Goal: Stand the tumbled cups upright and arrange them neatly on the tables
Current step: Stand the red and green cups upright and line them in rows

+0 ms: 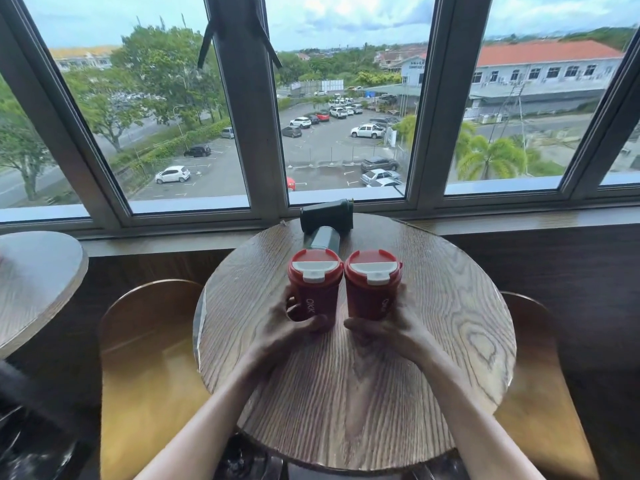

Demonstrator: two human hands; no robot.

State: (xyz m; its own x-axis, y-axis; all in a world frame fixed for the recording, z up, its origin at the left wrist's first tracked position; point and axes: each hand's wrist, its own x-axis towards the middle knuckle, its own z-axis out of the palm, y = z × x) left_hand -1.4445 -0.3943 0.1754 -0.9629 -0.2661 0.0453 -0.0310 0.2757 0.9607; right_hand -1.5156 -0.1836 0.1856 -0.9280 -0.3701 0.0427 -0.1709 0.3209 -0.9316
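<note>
Two red cups with red-and-white lids stand upright side by side, almost touching, in the middle of the round wooden table (433,341). My left hand (294,327) wraps the base of the left red cup (314,289). My right hand (388,329) wraps the base of the right red cup (372,289). Behind them a dark green cup (322,239) lies on its side, pointing toward the window. A second dark green cup (327,215) lies tumbled across the table's far edge.
A window sill runs just behind the table. A second round wooden table (34,282) stands at the left. Curved wooden chair backs sit at the left (149,358) and right (540,393) of the near table.
</note>
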